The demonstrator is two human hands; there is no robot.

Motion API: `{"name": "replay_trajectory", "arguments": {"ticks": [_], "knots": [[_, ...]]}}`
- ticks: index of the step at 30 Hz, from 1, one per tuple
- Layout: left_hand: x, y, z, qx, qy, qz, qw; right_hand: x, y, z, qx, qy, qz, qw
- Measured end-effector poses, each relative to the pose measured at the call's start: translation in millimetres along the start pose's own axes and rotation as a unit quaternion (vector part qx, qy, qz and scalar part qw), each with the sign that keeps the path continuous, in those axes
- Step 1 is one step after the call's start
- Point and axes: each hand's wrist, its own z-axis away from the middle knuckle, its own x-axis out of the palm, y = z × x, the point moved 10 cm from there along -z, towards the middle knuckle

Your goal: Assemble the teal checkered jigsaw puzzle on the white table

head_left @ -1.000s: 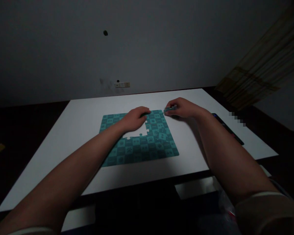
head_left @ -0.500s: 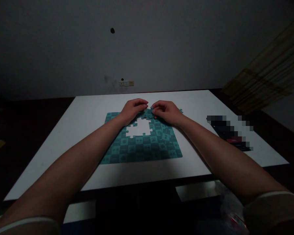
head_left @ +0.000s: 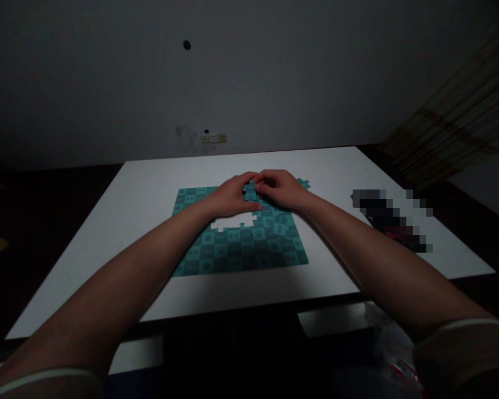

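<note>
Thumb now swung wide, the left hand is framing a teal puzzle piece between spread fingers, leaving the right hand alone pinching its edge.

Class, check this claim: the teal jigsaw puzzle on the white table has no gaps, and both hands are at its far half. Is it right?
Not quite: the head view shows the teal jigsaw puzzle has a white gap, partly hidden by the left hand. The rest stands.
</note>
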Motion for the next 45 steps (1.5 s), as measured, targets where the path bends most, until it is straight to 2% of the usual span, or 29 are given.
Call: {"name": "replay_trajectory", "arguments": {"ticks": [10, 16, 21, 23, 26, 29, 32, 36, 40, 43, 45], "knots": [[4.0, -4, -4, 0.004, -0.012, -0.009, 1.0, -6, -3, 0, 0.001, 0.005, 0.009, 1.0], [5.0, 0, -2, -0.003, -0.006, -0.107, 0.994, -10, -11, 4, 0.004, 0.014, 0.019, 1.0], [4.3, 2, -2, 0.001, -0.003, -0.1, 0.995, -12, 0, 11, 0.085, 0.006, -0.051, 0.995], [3.3, -2, -2, 0.002, -0.004, -0.069, 0.998, -6, 4, 13, 0.107, -0.014, -0.06, 0.992], [-2.6, -15, -4, -0.016, 0.006, 0.068, 0.998, -1, 5, 13, 0.105, -0.019, -0.056, 0.993], [-7.0, -27, -6, -0.031, 0.006, 0.21, 0.977, -2, -1, 12, 0.077, -0.003, -0.043, 0.996], [-11.8, -28, -8, -0.021, 0.011, 0.254, 0.967, 1, -6, 12, 0.063, -0.015, -0.037, 0.997], [-18.0, -25, -6, -0.014, 0.042, 0.208, 0.977, 9, -10, 15, 0.072, -0.045, -0.052, 0.995], [-28.3, -26, -2, -0.052, 0.093, 0.042, 0.993, 22, -12, 19, 0.08, -0.086, -0.063, 0.991], [-29.2, -21, -1, -0.054, 0.082, -0.092, 0.991, 28, -14, 21, 0.079, -0.103, -0.055, 0.99], [-27.0, -20, -2, -0.053, 0.067, -0.125, 0.989, 30, -14, 22, 0.075, -0.106, -0.046, 0.99]]}}
